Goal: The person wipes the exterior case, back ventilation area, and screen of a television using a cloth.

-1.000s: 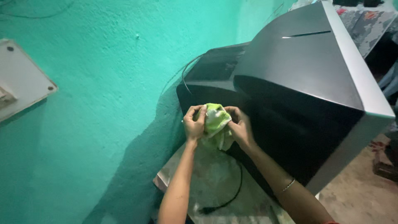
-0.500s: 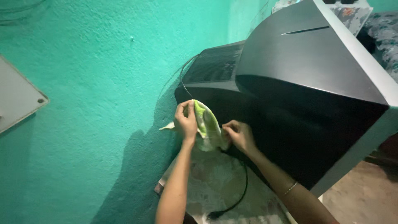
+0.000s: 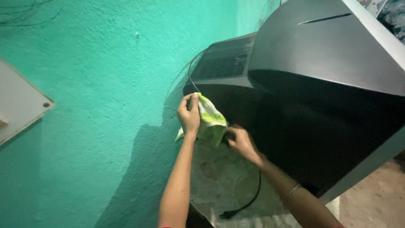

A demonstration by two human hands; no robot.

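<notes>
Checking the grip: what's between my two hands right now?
In the head view, the green cloth spans between left hand and right hand, against the television.

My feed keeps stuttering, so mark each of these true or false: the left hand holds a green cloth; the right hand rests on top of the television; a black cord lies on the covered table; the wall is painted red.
1. The left hand holds a green cloth: true.
2. The right hand rests on top of the television: false, it is low by the set's side, at the cloth's lower edge.
3. A black cord lies on the covered table: true.
4. The wall is painted red: false, it is teal green.
</notes>
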